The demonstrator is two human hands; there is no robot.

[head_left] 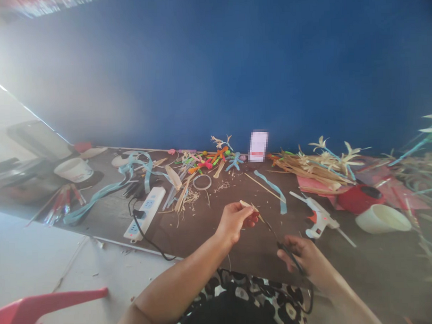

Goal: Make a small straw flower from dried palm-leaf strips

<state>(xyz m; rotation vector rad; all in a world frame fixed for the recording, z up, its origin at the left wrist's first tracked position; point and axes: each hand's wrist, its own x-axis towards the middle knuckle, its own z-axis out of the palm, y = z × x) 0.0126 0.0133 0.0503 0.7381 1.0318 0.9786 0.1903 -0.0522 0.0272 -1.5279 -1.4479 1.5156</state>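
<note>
No legible writing: the card [258, 146] by the blue wall is blurred. My left hand [234, 221] pinches a pale straw strip [248, 206] above the counter [211, 223], long axis running up-left to down-right. My right hand [304, 258] grips black scissors [288, 254], blades pointing up-left toward the strip.

A deep blue wall [234, 62] fills the background behind a long dark brown table [211, 228]. Strong white light washes in from the upper left, hazing that corner. Below the table on the left lies a pale floor [35, 253], with a red plastic chair [40, 307] at the near edge.
</note>
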